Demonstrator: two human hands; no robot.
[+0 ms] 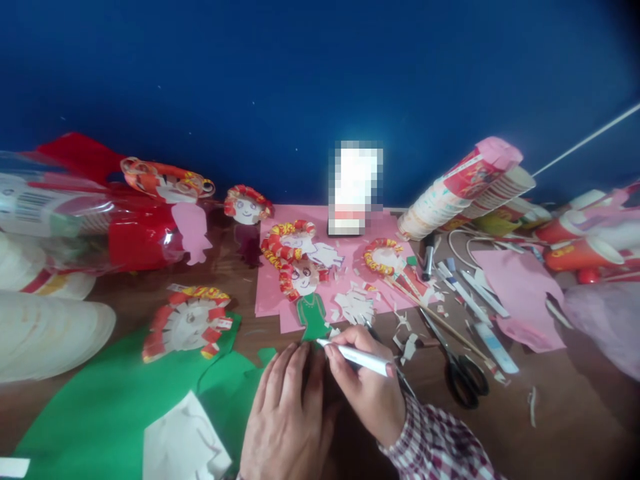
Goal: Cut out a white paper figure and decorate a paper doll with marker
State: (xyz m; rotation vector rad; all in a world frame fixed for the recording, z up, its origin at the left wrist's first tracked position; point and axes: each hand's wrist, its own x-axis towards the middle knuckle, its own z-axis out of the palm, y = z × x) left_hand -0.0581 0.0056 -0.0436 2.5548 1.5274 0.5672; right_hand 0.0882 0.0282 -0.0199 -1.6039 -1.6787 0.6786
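A white marker (365,360) is gripped in my right hand (363,383), its tip touching the lower edge of a green paper dress (313,320). Above the dress is a paper doll's head (301,277) with a drawn face and red-and-yellow curled paper hair. My left hand (287,407) lies flat, fingers stretched, with its fingertips at the bottom of the dress. Part of the dress is hidden under my hands. To the left, green paper (115,393) spreads over the table, carrying a white paper piece (183,440) with pen lines.
Black-handled scissors (465,380) lie right of my right hand, among paper scraps and a wooden stick (440,323). Pink sheets (273,307) hold more paper dolls. Stacked paper cups (445,200) lean at the back right. A pixelated bright object (355,187) stands against the blue wall.
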